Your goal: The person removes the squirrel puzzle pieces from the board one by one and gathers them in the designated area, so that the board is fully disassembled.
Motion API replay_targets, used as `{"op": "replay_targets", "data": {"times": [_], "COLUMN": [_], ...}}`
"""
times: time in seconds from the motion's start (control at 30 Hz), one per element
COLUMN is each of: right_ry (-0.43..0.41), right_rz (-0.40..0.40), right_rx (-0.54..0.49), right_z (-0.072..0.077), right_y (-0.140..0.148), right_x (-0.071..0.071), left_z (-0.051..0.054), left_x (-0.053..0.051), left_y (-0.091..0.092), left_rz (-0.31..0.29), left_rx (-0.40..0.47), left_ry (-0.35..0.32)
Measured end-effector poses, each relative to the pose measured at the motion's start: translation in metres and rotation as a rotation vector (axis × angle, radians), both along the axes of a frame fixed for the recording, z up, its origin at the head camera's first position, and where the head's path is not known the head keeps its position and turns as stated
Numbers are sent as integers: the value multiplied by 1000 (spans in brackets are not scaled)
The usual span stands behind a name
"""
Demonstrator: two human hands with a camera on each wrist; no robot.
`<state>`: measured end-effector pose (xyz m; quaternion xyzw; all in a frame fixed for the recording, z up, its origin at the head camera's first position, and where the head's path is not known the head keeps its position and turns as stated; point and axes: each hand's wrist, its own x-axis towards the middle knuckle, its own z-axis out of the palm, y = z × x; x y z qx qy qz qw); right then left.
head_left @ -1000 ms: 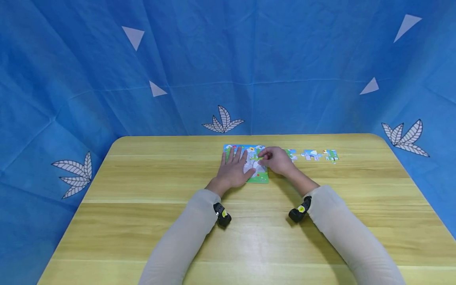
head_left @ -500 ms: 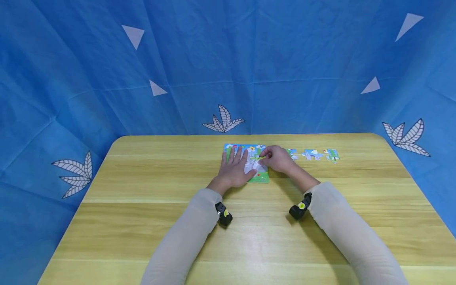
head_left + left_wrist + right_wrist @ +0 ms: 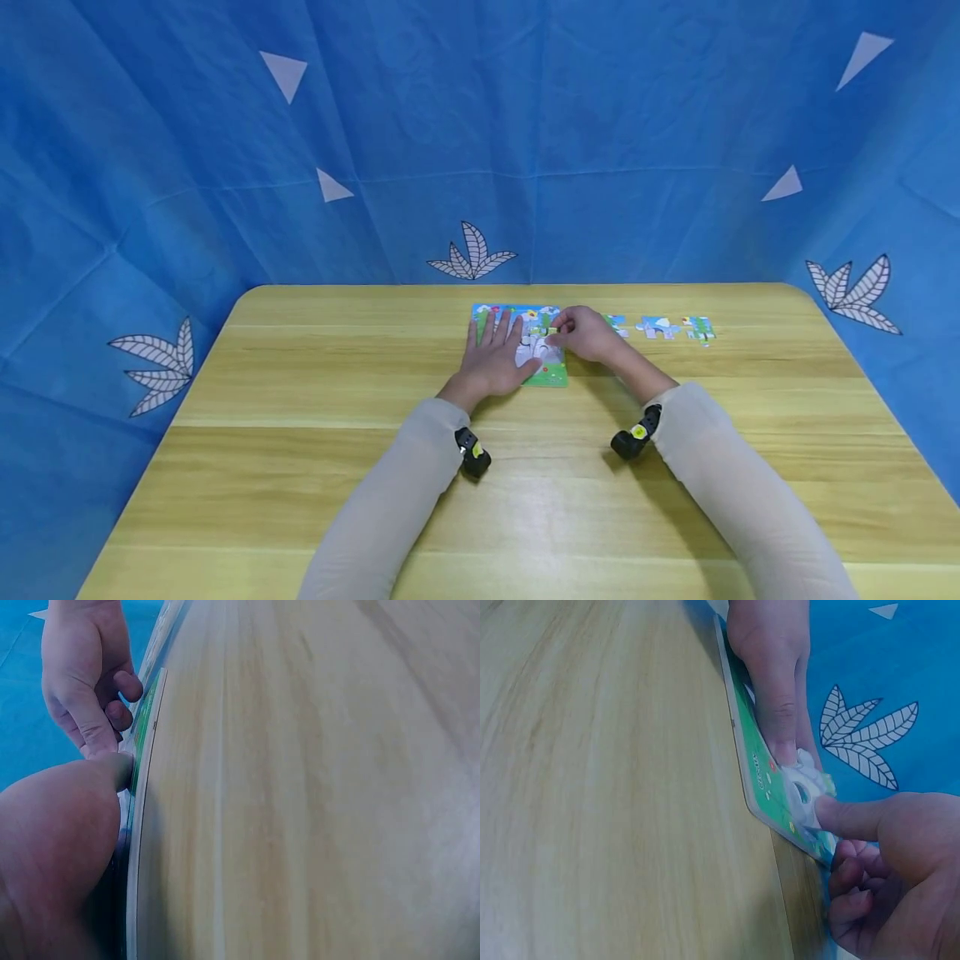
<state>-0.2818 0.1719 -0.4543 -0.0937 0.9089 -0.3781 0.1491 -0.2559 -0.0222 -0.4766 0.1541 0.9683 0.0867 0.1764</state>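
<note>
From here I take this for a small makeshift recording booth, though I cannot tell what sort of building holds it. Creased blue cloth point(image 3: 420, 108) walls in the back and both sides of a wood-grain bench point(image 3: 225, 467). I see pale triangles point(image 3: 285, 77) and outlined leaves point(image 3: 852, 293) on the cloth, and small black cameras point(image 3: 474, 462) at the person's cuffs point(image 3: 435, 425).
</note>
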Motion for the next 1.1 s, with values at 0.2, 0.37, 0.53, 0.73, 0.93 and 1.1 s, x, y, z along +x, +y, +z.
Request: {"op": "replay_targets", "data": {"times": [0.2,0.37,0.53,0.73,0.93,1.1], "right_ry": [23,13,-13,-29,-13,-1], "right_rz": [-21,-50,-83,-126,-150,-167], "right_rx": [-75,-141,-196,-255,-276,-280], "right_z": [-2,-5,-5,-5,-6,-6], "right_y": [1,3,3,4,3,2], "right_x": [4,5,6,10,13,13], "left_z": [-1,-1,-3,-5,-4,0], "left_x": [1,1,0,-1,1,2], "left_y": [-1,-1,-2,-2,-2,-1], "left_rz": [-4,-3,0,-4,3,14], "left_rx": [19,28,14,40,52,40], "left_ry": [3,-1,8,5,3,6]}}
